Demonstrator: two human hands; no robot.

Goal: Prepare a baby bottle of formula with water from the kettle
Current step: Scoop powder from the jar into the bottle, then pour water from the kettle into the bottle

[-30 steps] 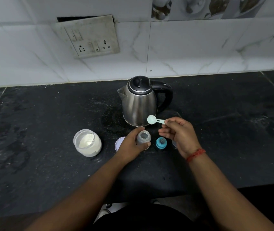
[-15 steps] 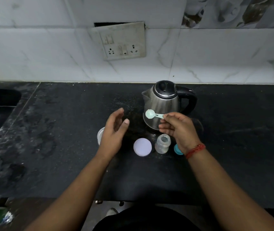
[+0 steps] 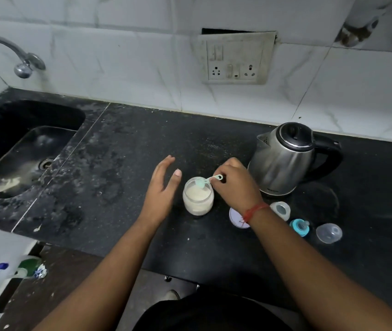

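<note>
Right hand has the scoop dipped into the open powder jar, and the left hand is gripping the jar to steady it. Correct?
Not quite. The head view shows the left hand open beside the powder jar, fingers straight and not gripping it. The rest holds: the right hand pinches the scoop with its bowl at the jar's open mouth.

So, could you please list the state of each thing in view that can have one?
Formula jar: open, upright, partly full of white powder.
Jar lid: off, flat on the counter.
Scoop: pinched by the right hand, bowl at the jar mouth.
Left hand: open, beside the jar, not touching it.
Kettle: lid closed, upright.
Baby bottle: uncapped.
Teat ring: off the bottle.
Clear cap: off, on the counter.
</note>
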